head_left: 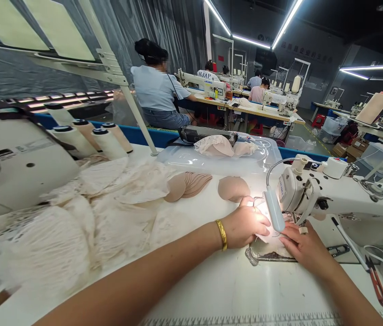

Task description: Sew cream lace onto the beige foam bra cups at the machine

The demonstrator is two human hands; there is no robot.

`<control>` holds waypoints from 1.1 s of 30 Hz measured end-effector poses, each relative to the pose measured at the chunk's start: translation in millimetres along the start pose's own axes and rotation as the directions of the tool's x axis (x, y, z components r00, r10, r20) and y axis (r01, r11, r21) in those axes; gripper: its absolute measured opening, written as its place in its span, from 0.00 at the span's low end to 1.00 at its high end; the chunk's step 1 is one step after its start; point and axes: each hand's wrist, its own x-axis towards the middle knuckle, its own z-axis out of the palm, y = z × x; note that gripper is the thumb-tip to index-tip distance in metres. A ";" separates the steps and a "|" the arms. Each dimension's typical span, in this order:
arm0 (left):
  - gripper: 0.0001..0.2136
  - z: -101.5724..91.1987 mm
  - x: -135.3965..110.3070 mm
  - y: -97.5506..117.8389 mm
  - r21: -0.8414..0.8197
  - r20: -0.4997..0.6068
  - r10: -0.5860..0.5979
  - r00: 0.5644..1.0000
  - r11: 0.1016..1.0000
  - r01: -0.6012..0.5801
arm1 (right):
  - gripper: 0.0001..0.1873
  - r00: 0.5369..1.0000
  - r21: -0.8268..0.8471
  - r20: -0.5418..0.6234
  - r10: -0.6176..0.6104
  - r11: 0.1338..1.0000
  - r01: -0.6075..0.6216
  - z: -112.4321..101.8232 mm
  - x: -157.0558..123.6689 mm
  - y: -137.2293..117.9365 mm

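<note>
Both hands at the needle, pale cloth under the lamp

Nearest: a ruler strip (232,319) along the front of the white table (208,285). Red-handled snips (377,283) lie to the right, within reach of the right arm.

Left hand (246,224), gold bracelet (222,234) at the wrist: fingers half-curled over the pale cloth piece (269,236), thumb extended forward. Cannot tell whether it pinches or only presses. Right hand (300,244): spread flat, fingers extended, tips by the cloth's right side; gripping nothing that shows. Cloth sits between the hands, at the head of the sewing machine (334,185). Lamp (274,213) hides part of it; needle contact unclear.

Judgement on handling: light, flat pressure suits thin cloth best. Left steers the curve, right keeps the layer smooth; let the machine feed rather than tug. Fingertips want to stay clear of the needle, and stray folds from slipping underneath.

Beyond, left: heaped lace pieces (62,240), near a fanned stack of beige cups (191,186). A second beige stack (234,189) lies just past the left hand. Farther: lace-trimmed cups (215,146) on a clear plastic bin (181,156). Farther yet, a seated co-worker (154,86) in light blue.
</note>
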 end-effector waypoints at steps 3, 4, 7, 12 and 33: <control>0.15 0.0 0.4 -1.9 -0.015 0.004 -0.011 1.000 1.000 0.011 | 0.14 1.000 -0.024 0.006 -0.002 1.000 0.002 -2.7 0.6 -1.4; 0.15 0.1 0.5 -2.0 -0.020 0.005 -0.016 1.000 1.000 0.016 | 0.14 1.000 -0.023 0.009 -0.001 1.000 0.001 -3.3 0.9 -2.1; 0.15 0.4 0.9 -1.6 -0.024 0.003 -0.029 1.000 0.999 0.029 | 0.14 1.000 -0.015 0.020 0.014 1.000 -0.014 -4.0 1.9 -4.3; 0.16 2.3 1.0 -1.2 -0.005 0.002 -0.033 0.999 0.999 0.033 | 0.14 1.000 -0.006 0.014 0.003 1.000 -0.003 -5.6 2.8 -5.8; 0.14 4.6 1.4 2.2 -0.021 -0.021 -0.050 0.999 0.999 0.050 | 0.13 0.992 0.046 -0.120 0.040 0.998 -0.034 -10.7 5.7 -7.2</control>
